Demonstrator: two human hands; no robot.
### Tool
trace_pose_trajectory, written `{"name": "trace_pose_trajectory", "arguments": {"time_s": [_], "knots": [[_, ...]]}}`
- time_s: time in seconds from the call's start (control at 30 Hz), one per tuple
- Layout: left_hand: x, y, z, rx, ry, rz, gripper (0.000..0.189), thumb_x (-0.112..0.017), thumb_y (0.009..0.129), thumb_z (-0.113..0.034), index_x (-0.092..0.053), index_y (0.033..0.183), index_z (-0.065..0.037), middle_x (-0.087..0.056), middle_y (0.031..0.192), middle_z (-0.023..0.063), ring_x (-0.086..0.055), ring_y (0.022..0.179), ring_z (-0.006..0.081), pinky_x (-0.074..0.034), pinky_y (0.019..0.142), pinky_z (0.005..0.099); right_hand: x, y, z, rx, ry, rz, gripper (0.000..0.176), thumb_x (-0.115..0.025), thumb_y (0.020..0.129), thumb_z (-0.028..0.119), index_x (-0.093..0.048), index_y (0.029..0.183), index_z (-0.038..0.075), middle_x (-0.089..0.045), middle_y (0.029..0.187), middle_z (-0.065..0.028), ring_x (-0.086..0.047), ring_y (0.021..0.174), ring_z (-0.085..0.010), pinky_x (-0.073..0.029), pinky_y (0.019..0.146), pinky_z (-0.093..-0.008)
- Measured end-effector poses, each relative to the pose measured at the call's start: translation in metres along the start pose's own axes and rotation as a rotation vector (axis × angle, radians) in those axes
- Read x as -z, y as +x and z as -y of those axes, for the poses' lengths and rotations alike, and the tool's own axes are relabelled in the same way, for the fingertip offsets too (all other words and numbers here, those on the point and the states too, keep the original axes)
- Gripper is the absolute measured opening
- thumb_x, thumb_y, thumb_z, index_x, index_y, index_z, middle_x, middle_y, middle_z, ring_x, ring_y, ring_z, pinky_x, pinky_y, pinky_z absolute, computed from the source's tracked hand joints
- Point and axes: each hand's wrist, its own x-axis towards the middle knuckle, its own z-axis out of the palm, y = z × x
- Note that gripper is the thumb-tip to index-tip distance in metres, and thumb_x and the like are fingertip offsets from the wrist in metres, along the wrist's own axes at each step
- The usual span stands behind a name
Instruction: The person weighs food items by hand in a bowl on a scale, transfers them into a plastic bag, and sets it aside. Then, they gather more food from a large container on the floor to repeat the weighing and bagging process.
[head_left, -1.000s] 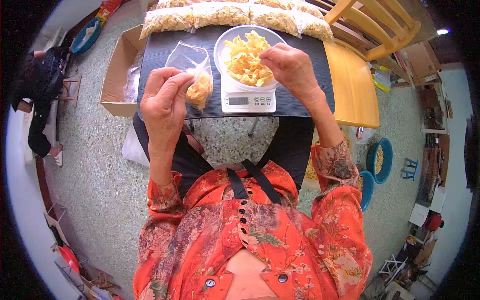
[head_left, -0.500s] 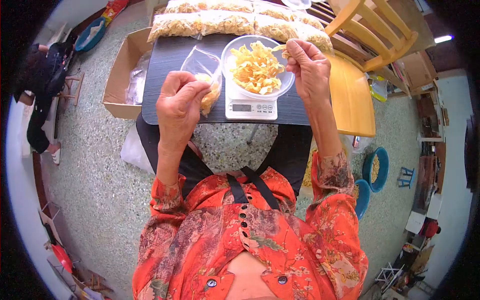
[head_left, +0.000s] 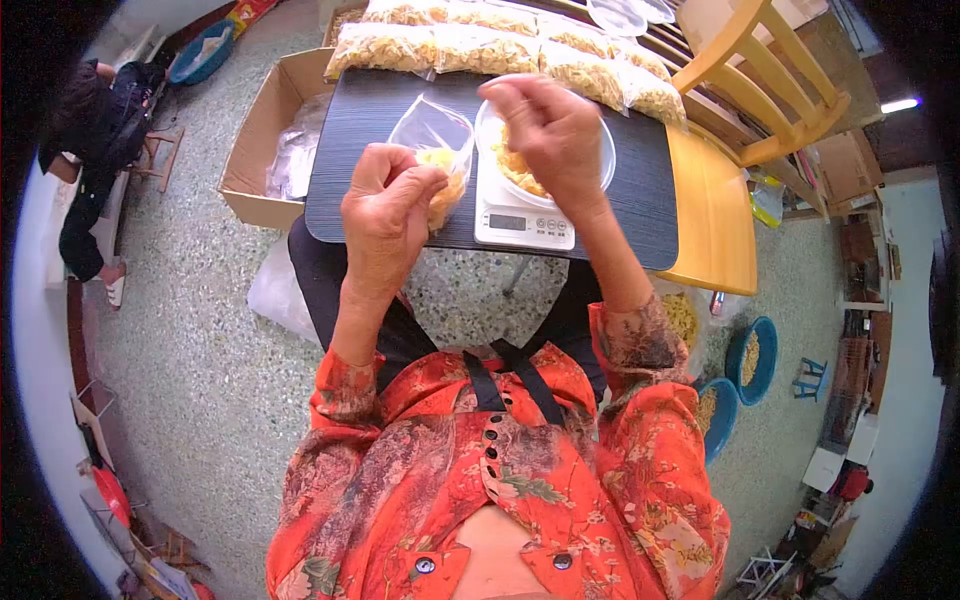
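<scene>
My left hand [head_left: 385, 210] is closed, pinching the side of a clear plastic bag [head_left: 432, 122]. The bag stands with its mouth up and has some yellow dried flakes [head_left: 447, 200] in it. Over a clear round bowl [head_left: 607, 165] is my right hand [head_left: 555, 135], slightly blurred, its fingers closed near the bowl's left rim. Whatever those fingers hold is hidden. Yellow dried pieces [head_left: 515, 170] lie in the bowl, partly covered by the hand. The bowl rests on a white kitchen scale [head_left: 525, 228], whose display I cannot read.
Filled bags [head_left: 485, 50] line the back of the dark table [head_left: 350, 125]. A cardboard box [head_left: 250, 150] stands left, a wooden chair [head_left: 715, 220] right. Blue basins [head_left: 758, 360] sit on the floor at right. Another person [head_left: 95, 150] is at far left.
My right hand has moved left from the bowl's right rim, across the bowl toward the bag. My left hand keeps its pinch on the bag. The whole view has shifted a little.
</scene>
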Motion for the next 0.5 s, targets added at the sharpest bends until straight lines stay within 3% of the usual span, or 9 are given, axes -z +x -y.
{"name": "trace_pose_trajectory", "arguments": {"time_s": [0.13,0.2,0.23,0.3,0.33,0.5], "knots": [[-0.001,-0.003,0.004,0.010,-0.031,-0.028,0.016,-0.077,0.075,0.005,-0.072,0.088,-0.002,-0.056,0.085,0.0065,-0.060,0.075,0.0205,-0.050,0.065,0.0313,0.040,0.005,-0.056,-0.090,-0.087,-0.094,0.015,-0.073,0.092,0.014,-0.075,0.101,0.002,-0.071,0.074,-0.0037,-0.060,0.062,-0.0041,-0.049,0.054,-0.0225],[-0.004,-0.004,0.004,0.009,-0.032,-0.035,0.016,-0.077,0.075,0.005,-0.071,0.088,-0.002,-0.056,0.085,0.0066,-0.060,0.075,0.0210,-0.050,0.066,0.0318,0.054,0.003,-0.067,-0.074,-0.407,0.087,0.019,-0.075,0.088,0.014,-0.074,0.103,0.002,-0.073,0.082,-0.0081,-0.065,0.064,-0.0106,-0.053,0.060,-0.0271],[-0.005,-0.005,0.004,0.010,-0.023,-0.038,0.016,-0.076,0.075,0.006,-0.071,0.087,-0.003,-0.056,0.085,0.0068,-0.060,0.076,0.0215,-0.049,0.066,0.0322,0.055,0.002,-0.071,-0.073,-0.410,0.089,0.019,-0.075,0.088,0.014,-0.074,0.103,0.002,-0.073,0.082,-0.0081,-0.065,0.064,-0.0106,-0.053,0.060,-0.0271],[-0.006,-0.005,0.003,0.004,-0.022,-0.037,0.016,-0.076,0.075,0.006,-0.071,0.087,-0.003,-0.056,0.085,0.0070,-0.060,0.076,0.0219,-0.049,0.067,0.0325,0.052,-0.001,-0.076,0.045,-0.613,0.138,0.024,-0.076,0.086,0.018,-0.073,0.104,0.002,-0.074,0.091,-0.0118,-0.069,0.068,-0.0193,-0.056,0.067,-0.0334],[-0.006,-0.004,0.003,-0.005,-0.018,-0.037,0.016,-0.076,0.074,0.006,-0.071,0.087,-0.003,-0.056,0.085,0.0071,-0.060,0.076,0.0223,-0.049,0.067,0.0328,0.050,-0.001,-0.077,0.033,-0.683,0.153,0.030,-0.077,0.085,0.027,-0.073,0.103,0.003,-0.074,0.096,-0.0127,-0.072,0.076,-0.0249,-0.057,0.074,-0.0369],[-0.006,-0.006,0.005,-0.017,-0.001,-0.012,0.016,-0.075,0.075,0.006,-0.070,0.088,-0.003,-0.056,0.085,0.0076,-0.060,0.076,0.0230,-0.049,0.067,0.0326,0.037,0.000,-0.071,-0.028,-0.819,0.173,0.040,-0.078,0.083,0.037,-0.072,0.104,0.004,-0.073,0.098,-0.0128,-0.072,0.085,-0.0273,-0.056,0.075,-0.0386]]}}
